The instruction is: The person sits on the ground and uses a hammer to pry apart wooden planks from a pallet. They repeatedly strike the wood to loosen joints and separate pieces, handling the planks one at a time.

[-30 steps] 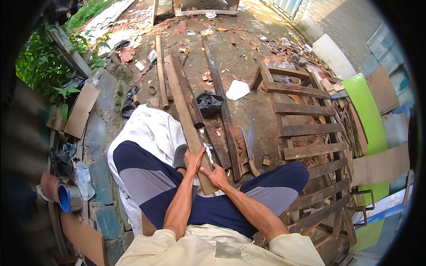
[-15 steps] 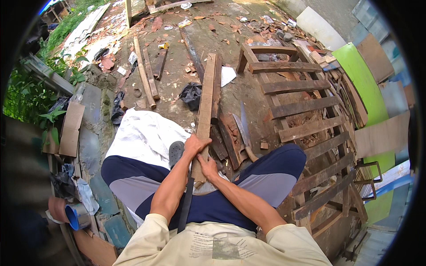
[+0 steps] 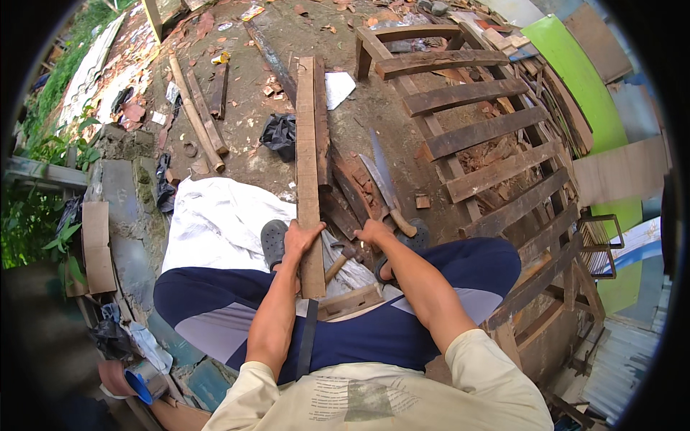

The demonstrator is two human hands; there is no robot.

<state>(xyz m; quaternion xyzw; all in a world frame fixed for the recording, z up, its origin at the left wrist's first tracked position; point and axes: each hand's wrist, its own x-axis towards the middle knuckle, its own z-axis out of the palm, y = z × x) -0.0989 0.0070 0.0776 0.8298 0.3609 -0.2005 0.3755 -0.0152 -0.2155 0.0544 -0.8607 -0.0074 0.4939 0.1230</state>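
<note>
To control the long, flat brown wooden plank (image 3: pixel 307 158) extending forward before me, I brace it with my left hand (image 3: pixel 302 238) wrapped around its near portion, and should position my right hand (image 3: pixel 374 233), whose hold I cannot tell, clear of the long silver metal blade (image 3: pixel 380 182).

Long plank (image 3: pixel 307 169), brown, pointing straight ahead

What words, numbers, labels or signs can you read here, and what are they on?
There are none that I can read.
Cream shirt: small rows of print beside a dark square, too small and blurred to read.
Wrapper on the ground: too small to tell.
Wooden plank under the left hand: no writing shows.
</note>
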